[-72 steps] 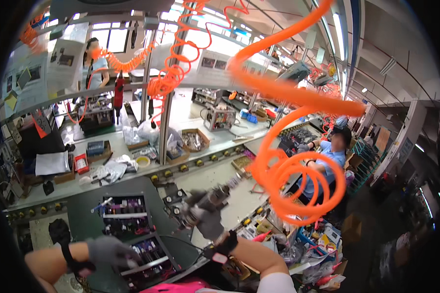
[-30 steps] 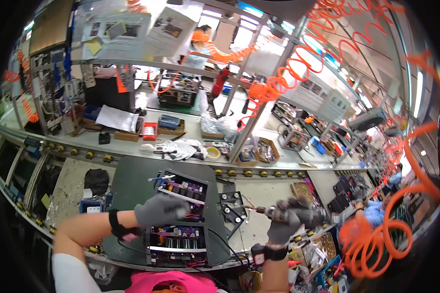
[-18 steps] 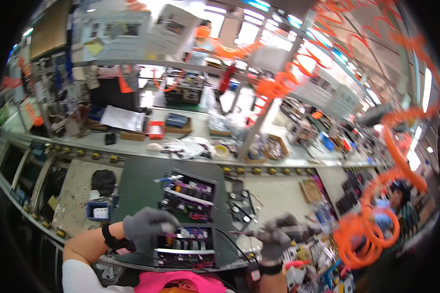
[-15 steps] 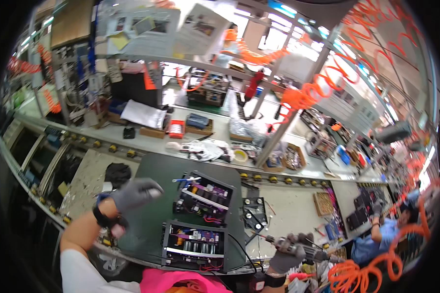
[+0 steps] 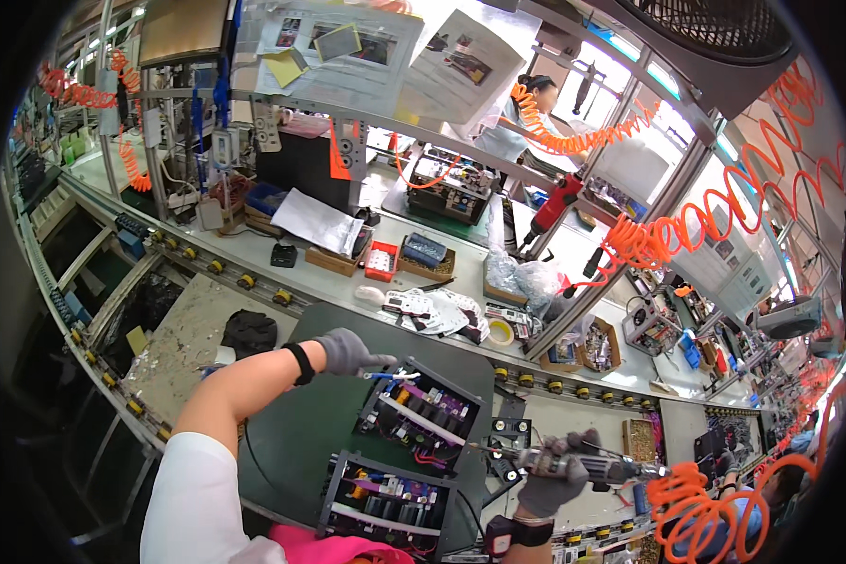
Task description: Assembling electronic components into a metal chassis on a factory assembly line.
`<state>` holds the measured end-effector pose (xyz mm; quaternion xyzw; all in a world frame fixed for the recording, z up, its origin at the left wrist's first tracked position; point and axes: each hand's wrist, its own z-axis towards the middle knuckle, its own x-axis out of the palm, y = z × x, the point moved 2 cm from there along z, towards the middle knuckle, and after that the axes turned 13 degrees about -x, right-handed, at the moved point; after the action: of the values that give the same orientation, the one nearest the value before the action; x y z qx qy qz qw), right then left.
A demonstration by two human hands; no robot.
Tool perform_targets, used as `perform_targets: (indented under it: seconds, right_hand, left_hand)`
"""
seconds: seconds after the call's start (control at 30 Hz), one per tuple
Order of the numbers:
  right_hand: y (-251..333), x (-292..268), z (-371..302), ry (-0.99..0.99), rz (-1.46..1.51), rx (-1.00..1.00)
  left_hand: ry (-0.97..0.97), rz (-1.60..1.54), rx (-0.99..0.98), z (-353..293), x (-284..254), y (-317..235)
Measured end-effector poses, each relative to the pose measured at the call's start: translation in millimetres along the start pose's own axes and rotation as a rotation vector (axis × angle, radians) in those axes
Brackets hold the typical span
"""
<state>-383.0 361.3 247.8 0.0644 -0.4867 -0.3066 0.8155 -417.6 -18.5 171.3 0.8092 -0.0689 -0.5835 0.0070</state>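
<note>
We count two open units [image 5: 423,414] on one green board [image 5: 301,432], and one driver [image 5: 606,468] (orange coiled hose [image 5: 675,484] behind). Both units are black-framed, with purple parts. Our right hand [image 5: 553,487] grips the driver beside them; our left hand [image 5: 345,352], near blue-and-white leads [image 5: 395,376], has a grip we cannot tell.

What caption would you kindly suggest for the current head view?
Gloved right grip holding a handheld driver, left grip near the farther of two open electronics units.
</note>
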Motion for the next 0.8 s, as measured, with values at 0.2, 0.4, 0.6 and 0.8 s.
perform_targets:
  seconds: [0.2,0.4,0.6,0.8]
  right_hand:
    - [-55,3,16,-0.115,-0.078,0.023]
    - [-83,-5,38,-0.139,-0.182,-0.027]
    - [-109,-54,37,-0.133,-0.406,-0.085]
    - [-126,-74,37,-0.107,-0.483,-0.097]
  left_hand:
    - [-0.087,0.044,0.466,80,-3,-30]
    - [-0.102,-0.108,0.649,102,0,-85]
    - [0.169,-0.261,0.361,114,-14,-103]
    - [0.285,-0.322,0.370,121,-17,-98]
